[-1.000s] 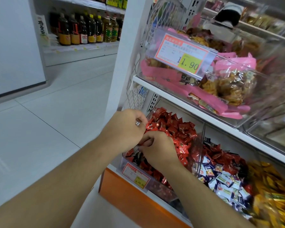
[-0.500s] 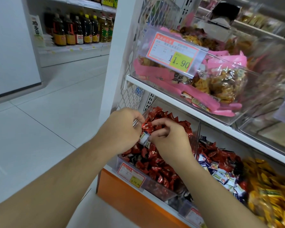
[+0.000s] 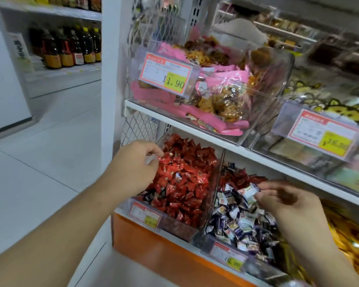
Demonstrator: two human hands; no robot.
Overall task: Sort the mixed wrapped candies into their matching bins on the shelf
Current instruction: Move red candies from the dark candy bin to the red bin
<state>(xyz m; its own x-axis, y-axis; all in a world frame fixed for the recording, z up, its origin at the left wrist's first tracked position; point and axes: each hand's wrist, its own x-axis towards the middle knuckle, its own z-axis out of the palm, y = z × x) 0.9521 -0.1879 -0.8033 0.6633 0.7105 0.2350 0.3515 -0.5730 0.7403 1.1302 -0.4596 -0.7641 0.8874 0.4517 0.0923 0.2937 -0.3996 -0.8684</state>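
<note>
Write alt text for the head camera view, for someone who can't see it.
The right hand pinches a white wrapped candy over the blue-and-white candy bin, while the left hand reaches into the red candy bin beside it, on a store shelf.

White-blue candy [image 3: 248,193] pinched above blue/white bin [image 3: 226,248]

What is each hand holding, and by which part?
The right hand pinches a white-wrapped candy by its right end, over the blue-and-white bin. Whether the left hand holds anything cannot be told.
</note>
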